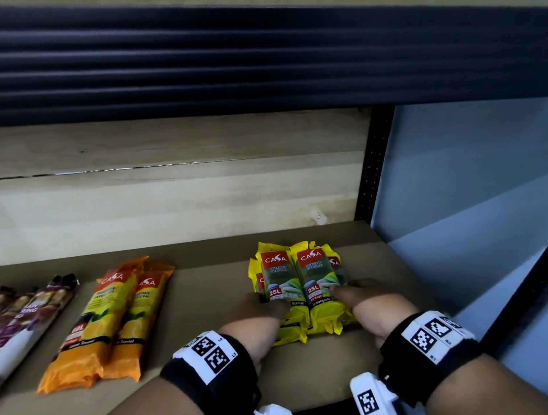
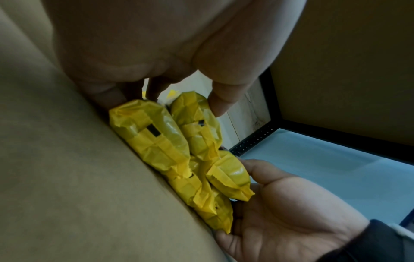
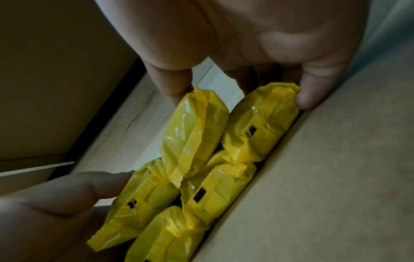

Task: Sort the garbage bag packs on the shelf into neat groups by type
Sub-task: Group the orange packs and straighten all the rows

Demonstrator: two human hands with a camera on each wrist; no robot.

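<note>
A pile of several yellow 25L garbage bag packs (image 1: pixel 300 286) lies on the brown shelf board (image 1: pixel 208 307), right of centre. My left hand (image 1: pixel 265 304) grips the pile's left side and my right hand (image 1: pixel 358 293) grips its right side, so the pile is held between them. In the left wrist view my left thumb (image 2: pixel 218 104) rests on an upper yellow pack (image 2: pixel 197 127). The right wrist view has my right fingertips (image 3: pixel 306 99) against the lowest yellow pack (image 3: pixel 257 124) at the board. Two orange 60L packs (image 1: pixel 112 319) lie side by side to the left.
Purple and white packs (image 1: pixel 23 319) lie at the far left of the board. A dark upper shelf edge (image 1: pixel 257 64) hangs overhead. The black upright post (image 1: pixel 373 169) and a pale blue wall (image 1: pixel 474 195) close the right side. A wooden back panel (image 1: pixel 169 197) stands behind.
</note>
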